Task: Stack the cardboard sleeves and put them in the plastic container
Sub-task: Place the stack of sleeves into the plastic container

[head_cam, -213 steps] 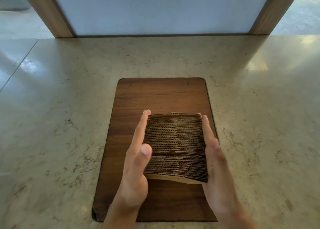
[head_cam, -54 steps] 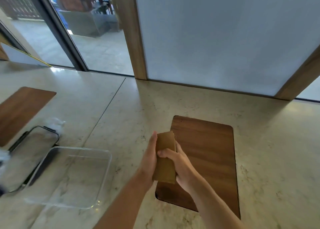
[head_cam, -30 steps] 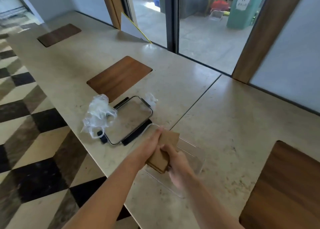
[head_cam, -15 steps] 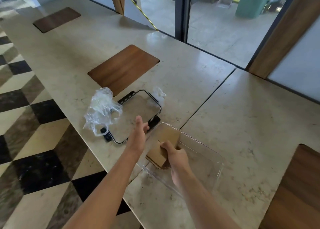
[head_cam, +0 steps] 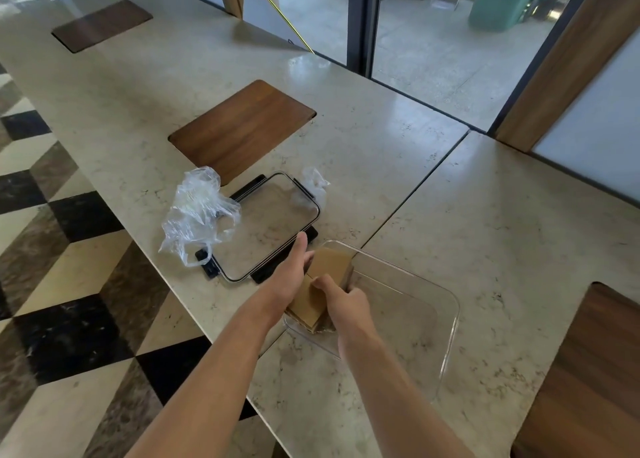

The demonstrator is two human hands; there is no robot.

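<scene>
While the right hand (head_cam: 341,300) curls its fingers around the stack of cardboard sleeves (head_cam: 320,284) at the clear plastic container's (head_cam: 446,322) near-left corner, the left hand (head_cam: 289,276) presses flat against its left side, probably keeping the stack square as it settles.

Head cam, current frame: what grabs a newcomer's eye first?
Both hands, left hand and right hand, on a brown stack of cardboard sleeves at the near-left end of the clear plastic container on the counter. Left of it lies the container lid, with crumpled clear plastic bag against its left side.
</scene>
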